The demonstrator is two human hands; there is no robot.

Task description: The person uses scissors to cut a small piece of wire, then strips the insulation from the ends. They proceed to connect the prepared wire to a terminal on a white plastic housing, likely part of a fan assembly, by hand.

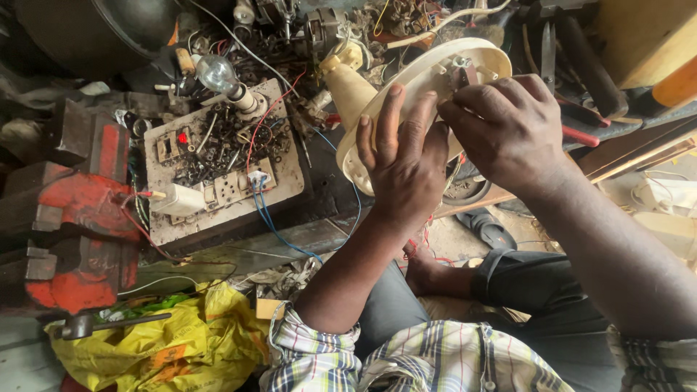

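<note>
housing (363, 101): your smooth cream plastic
vise (80, 210): chipped red-painted metal
bag (181, 341): crinkled glossy yellow plastic
bulb (216, 72): clear glass

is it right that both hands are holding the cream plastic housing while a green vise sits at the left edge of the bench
Not quite: the head view shows the vise is red, not green. The rest holds: the left hand and right hand both hold the cream round plastic housing, and the vise sits at the bench's left edge.
</note>
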